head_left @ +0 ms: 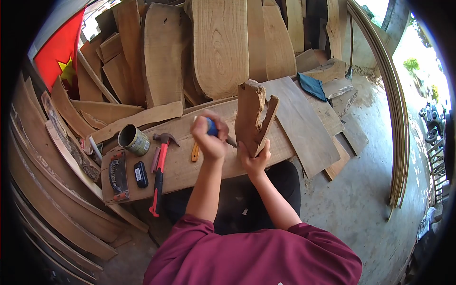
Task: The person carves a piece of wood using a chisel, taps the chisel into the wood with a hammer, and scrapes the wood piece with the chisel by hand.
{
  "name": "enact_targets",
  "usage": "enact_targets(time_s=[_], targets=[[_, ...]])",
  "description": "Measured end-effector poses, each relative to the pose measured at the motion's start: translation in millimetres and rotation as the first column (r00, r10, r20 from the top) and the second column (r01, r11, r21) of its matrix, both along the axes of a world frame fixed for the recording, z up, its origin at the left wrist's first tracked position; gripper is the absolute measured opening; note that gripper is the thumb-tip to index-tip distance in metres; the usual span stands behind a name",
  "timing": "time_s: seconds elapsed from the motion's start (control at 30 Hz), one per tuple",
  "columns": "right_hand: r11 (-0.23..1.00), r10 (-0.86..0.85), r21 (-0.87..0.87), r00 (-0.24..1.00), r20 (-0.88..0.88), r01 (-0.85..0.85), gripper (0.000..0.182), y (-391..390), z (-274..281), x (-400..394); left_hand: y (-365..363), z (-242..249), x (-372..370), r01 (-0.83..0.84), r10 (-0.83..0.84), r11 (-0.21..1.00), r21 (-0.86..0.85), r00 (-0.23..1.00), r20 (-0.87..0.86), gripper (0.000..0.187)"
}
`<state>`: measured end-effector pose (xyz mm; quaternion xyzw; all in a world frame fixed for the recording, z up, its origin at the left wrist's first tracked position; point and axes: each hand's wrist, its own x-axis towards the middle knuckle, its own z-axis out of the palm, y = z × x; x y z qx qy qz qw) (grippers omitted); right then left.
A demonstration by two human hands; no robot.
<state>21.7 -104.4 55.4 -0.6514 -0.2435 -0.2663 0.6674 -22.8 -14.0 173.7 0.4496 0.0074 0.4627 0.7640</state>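
Observation:
My left hand [209, 135] is closed around the blue handle of a hand tool [212, 127], blurred by motion. Its narrow dark shaft points right, toward the board; I cannot tell the tip's shape. My right hand [255, 157] grips the lower end of a rough piece of wood [249, 109], held upright, with a jagged, split right edge. Both hands are over a wooden plank bench [183, 166]. Left of them lie a claw hammer [160, 168] with a red and black handle and a yellow-handled tool [195, 152].
A tin can [134, 140], a small black case [140, 174] and a black-handled tool [118, 176] sit at the bench's left end. A grey-brown panel [304, 128] overlaps its right end, near a teal cloth [312, 87]. Tall wood slabs [221, 47] lean behind; curved boards [61, 199] stand left.

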Motion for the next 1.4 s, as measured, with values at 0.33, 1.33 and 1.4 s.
enact_targets(time_s=[0.33,1.33,1.4], targets=[[0.999,0.024,0.039,1.000,-0.001,-0.024,0.042,1.9,1.6,0.5,-2.8,14.0,-12.7,0.013,-0.026,0.994,0.110,0.993,0.113,0.047],[0.993,0.109,0.034,0.990,0.086,-0.113,0.075,-3.2,-1.0,13.1,-3.7,-3.4,31.4,-0.301,0.340,0.901,0.311,0.937,-0.077,0.041],[0.989,0.143,0.014,0.987,0.079,-0.144,0.079,-3.6,-2.4,19.2,-3.7,-6.2,36.3,-0.115,0.153,0.949,0.295,0.982,-0.110,0.042]])
